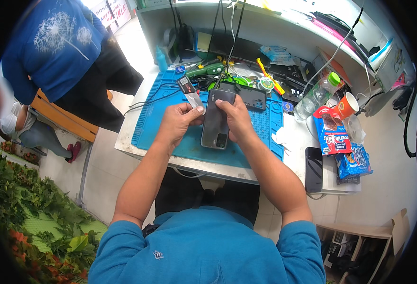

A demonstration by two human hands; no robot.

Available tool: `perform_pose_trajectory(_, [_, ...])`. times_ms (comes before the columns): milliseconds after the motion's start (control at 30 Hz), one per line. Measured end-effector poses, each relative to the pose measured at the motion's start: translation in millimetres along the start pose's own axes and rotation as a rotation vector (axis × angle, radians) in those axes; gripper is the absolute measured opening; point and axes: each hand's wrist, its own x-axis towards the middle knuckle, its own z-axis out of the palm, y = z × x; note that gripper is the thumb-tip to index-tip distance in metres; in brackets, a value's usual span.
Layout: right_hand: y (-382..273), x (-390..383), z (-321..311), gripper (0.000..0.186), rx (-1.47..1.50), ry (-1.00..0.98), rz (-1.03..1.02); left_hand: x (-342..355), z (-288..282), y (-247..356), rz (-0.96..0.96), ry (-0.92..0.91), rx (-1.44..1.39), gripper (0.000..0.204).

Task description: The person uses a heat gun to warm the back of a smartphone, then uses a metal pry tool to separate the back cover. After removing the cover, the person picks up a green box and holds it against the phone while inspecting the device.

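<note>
My left hand point(180, 120) is closed on a narrow packet point(187, 90), dark with some red at its upper end and pale lower down, its thumb pressed near the packet's bottom. My right hand point(234, 118) grips a dark grey phone point(214, 130), back up with the camera block toward me, its thumb lying on the back near the far end. Both are above a blue repair mat point(147, 128). Behind the phone lie a black phone-shaped frame or case point(251, 99), cables, a green tool point(204, 71) and a yellow-orange tool point(272, 80).
At the bench's right are a plastic bottle point(310, 100), an orange cup point(346, 106), snack bags point(331, 135) and another phone point(313, 170). A shelf point(265, 9) overhangs the back. At left, a standing person in blue point(62, 57) and a seated person point(43, 135). A low cabinet point(360, 232) stands right.
</note>
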Motion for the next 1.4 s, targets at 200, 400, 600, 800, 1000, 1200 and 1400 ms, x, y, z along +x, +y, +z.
perform_pose_trajectory(200, [2,2,-1,0.039,0.005,-0.001,0.009,-1,0,-1,-0.008,-0.004,-0.044,0.025])
perform_pose_trajectory(400, [7,-2,3,0.035,-0.004,0.009,-0.087,-1,4,-8,0.028,0.054,0.010,0.023])
perform_pose_trajectory(600, [7,0,2,0.033,-0.088,-0.047,-0.147,0,1,-8,0.068,0.070,0.057,0.021])
perform_pose_trajectory(800, [4,2,-2,0.034,-0.144,-0.069,-0.164,-3,0,3,0.047,0.013,0.094,0.024])
perform_pose_trajectory(1000, [6,3,-2,0.036,-0.193,-0.077,-0.154,-6,-12,18,-0.027,-0.066,0.198,0.024])
perform_pose_trajectory(1200, [3,-2,0,0.040,-0.276,-0.172,-0.139,-2,-16,15,0.014,-0.019,0.171,0.023])
perform_pose_trajectory(1400, [4,-7,6,0.040,-0.371,-0.157,-0.174,-5,-16,22,0.058,0.047,0.175,0.025])
